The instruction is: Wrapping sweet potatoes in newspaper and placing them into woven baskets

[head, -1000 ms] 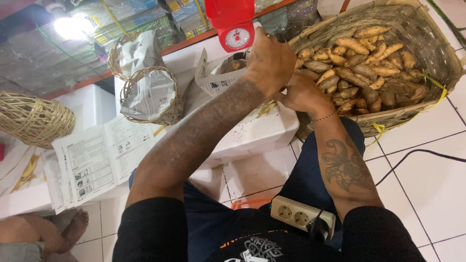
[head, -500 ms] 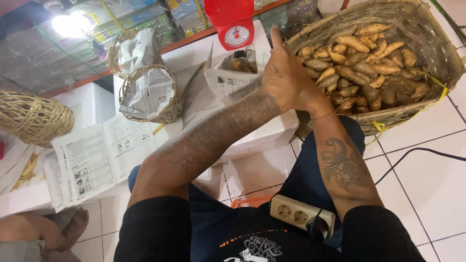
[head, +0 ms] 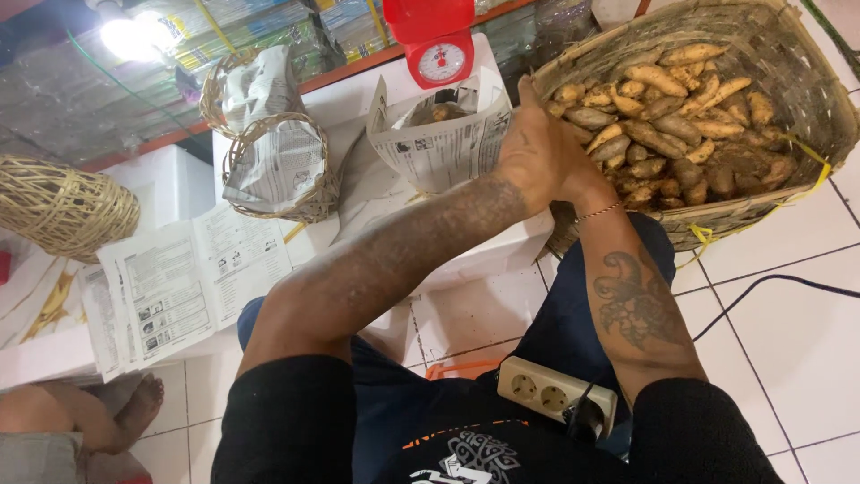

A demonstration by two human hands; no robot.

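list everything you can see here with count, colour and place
sweet potatoes: many, tan-brown, in big basket
big woven basket: one, brown, top right
newspaper-lined container: one, grey print, centre, a few tubers inside
scale: one, red, top centre
small lined baskets: two, tan, upper left
bare woven basket: one, tan, far left
loose newspaper sheets: a few, white, left
power strip: one, cream, on lap
left hand: by the container's right edge
right hand: hidden behind the left
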